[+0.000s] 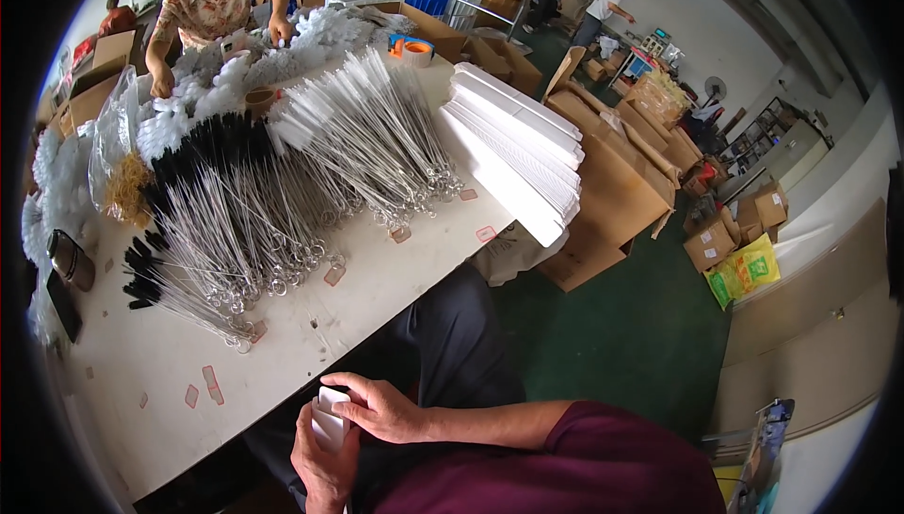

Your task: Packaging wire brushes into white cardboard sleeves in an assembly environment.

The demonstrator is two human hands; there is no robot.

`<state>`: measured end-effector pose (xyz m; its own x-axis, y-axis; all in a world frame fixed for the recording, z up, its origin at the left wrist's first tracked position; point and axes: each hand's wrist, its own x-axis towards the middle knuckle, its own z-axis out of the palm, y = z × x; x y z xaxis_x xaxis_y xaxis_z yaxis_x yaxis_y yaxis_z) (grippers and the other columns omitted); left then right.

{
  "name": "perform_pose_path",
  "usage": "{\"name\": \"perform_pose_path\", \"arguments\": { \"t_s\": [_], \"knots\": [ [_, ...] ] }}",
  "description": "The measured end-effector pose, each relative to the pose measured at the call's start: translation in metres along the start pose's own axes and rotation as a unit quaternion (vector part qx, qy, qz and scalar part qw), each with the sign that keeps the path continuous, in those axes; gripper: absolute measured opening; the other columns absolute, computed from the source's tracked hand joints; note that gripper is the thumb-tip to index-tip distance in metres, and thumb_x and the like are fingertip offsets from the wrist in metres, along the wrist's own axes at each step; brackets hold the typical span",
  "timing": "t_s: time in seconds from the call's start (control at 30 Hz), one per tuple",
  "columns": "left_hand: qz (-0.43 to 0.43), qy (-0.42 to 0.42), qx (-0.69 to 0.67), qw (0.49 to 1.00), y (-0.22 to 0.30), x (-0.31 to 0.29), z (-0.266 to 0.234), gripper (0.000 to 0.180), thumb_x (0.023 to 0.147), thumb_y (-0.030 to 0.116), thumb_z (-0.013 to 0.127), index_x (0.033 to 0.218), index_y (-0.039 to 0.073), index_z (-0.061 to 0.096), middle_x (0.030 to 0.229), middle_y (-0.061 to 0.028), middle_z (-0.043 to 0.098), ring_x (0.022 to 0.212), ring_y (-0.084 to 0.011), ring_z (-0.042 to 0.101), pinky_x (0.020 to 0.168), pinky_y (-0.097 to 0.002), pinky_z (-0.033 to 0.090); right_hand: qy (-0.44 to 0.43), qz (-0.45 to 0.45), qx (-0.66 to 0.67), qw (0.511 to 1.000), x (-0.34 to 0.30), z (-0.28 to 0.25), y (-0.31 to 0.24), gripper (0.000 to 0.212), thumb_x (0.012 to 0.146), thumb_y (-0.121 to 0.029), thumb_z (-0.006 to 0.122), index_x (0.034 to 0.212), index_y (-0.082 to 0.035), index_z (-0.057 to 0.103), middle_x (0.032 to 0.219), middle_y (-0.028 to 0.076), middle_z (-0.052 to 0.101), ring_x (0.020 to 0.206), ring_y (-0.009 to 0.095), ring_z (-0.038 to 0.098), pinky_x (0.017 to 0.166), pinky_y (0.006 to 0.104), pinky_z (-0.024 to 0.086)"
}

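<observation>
Both hands meet low at the table's near edge: the left hand (323,457) cups a small white packet (329,417) from below, while the right hand (381,408) curls over its top, fingers closed on it. Beyond, on the white table (377,288), lie wire-handled brushes (282,184) in black and white heaps, beside stacked white flat boxes (518,152). A second person's hands (280,32) work at the far end.

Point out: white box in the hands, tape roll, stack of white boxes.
white box (330,417), head view, its front face
tape roll (414,48), head view, its outer rim
stack of white boxes (513,152), head view, top box's middle
</observation>
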<state>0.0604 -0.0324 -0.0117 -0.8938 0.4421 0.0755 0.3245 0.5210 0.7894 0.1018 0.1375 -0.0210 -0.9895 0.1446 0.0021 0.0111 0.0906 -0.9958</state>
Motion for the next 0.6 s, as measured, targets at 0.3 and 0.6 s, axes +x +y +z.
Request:
{"name": "perform_pose_path", "arguments": {
  "t_s": [0.3,0.6],
  "knots": [
    [-0.025,-0.017,-0.037,0.999,0.002,0.0,0.006,0.071,0.076,0.018,0.086,0.136,0.009,0.051,0.109,-0.0205,0.072,0.097,-0.0378,0.074,0.084,-0.0426,0.059,0.043,-0.102,-0.17,0.979,-0.006,0.0,0.005,0.02,0.099,-0.007,0.066,0.117,0.001,0.064,0.09,0.016,0.074,0.081,0.022,0.075,0.069,0.0337,0.058],
    [0.01,-0.021,-0.066,0.998,0.005,0.001,0.007,0.05,0.08,0.014,0.082,0.121,0.009,0.054,0.096,-0.0184,0.07,0.084,-0.0297,0.072,0.076,-0.0387,0.056,0.063,-0.121,-0.147,0.98,-0.01,0.007,0.015,0.03,0.097,-0.004,0.064,0.126,0.001,0.067,0.104,0.023,0.074,0.093,0.036,0.075,0.077,0.0385,0.06]
  ]
}}
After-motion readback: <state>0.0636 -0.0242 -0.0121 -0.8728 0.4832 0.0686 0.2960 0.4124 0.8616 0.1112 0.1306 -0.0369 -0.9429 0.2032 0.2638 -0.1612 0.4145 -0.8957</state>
